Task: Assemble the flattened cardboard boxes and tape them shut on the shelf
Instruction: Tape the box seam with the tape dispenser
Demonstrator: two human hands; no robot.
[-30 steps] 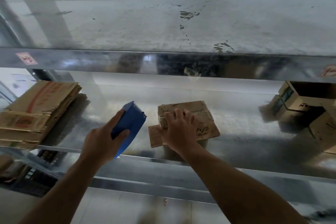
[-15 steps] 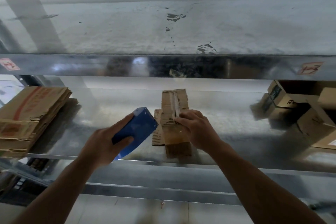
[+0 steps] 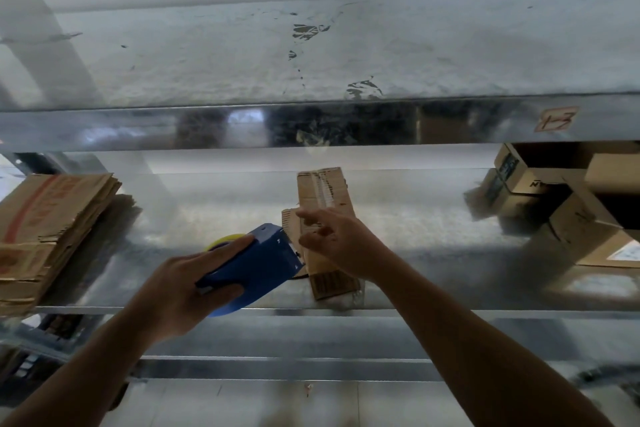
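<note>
A small cardboard box (image 3: 323, 198) stands on the metal shelf (image 3: 415, 225), its narrow top running away from me with a seam down the middle. My left hand (image 3: 187, 284) grips a blue tape dispenser (image 3: 256, 263) with a yellow roll, its toothed front edge close to the box's near left side. My right hand (image 3: 332, 239) hovers over the near part of the box with fingers spread and the index finger pointing left toward the dispenser's mouth. Whether it pinches a tape end is too blurred to tell.
A stack of flattened cardboard boxes (image 3: 45, 229) lies at the shelf's left end. Several assembled boxes (image 3: 561, 204) are piled at the right end. The upper shelf's metal lip (image 3: 311, 125) hangs low over the work area.
The box was turned so its narrow top points away. My right hand lifted off the box top and opened toward the dispenser. My left hand brought the dispenser right, up to the box.
</note>
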